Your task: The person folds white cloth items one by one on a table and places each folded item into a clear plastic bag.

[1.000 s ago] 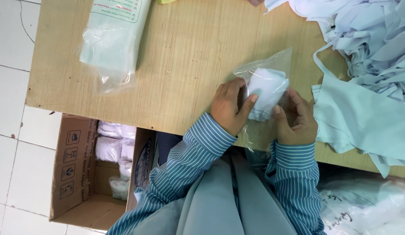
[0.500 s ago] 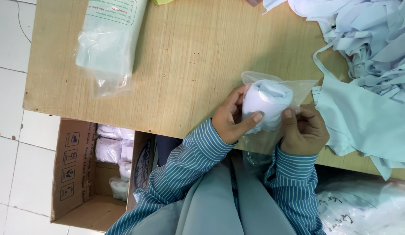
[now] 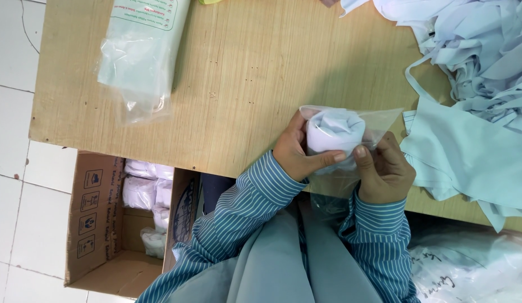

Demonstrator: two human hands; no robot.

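Observation:
A rolled white cloth bundle [image 3: 334,130] sits inside a clear plastic bag [image 3: 384,120] held over the near edge of the wooden table [image 3: 244,73]. My left hand [image 3: 297,150] wraps the bundle's left side, its thumb pressed under the roll. On the right, my right hand [image 3: 384,168] pinches the bag's open end below the bundle. Both thumbs nearly meet. The bag's loose mouth hangs down toward my striped sleeves.
A packed plastic pack of pale cloth [image 3: 140,53] lies at the table's far left. A heap of pale blue and white cloth pieces [image 3: 474,67] covers the right side. An open cardboard box [image 3: 112,224] with bagged bundles stands on the tiled floor. A plastic sack [image 3: 468,269] lies lower right.
The bundle has been pushed deeper into the bag and rolled tighter. Both hands shifted slightly left and closed in under it, thumbs coming together.

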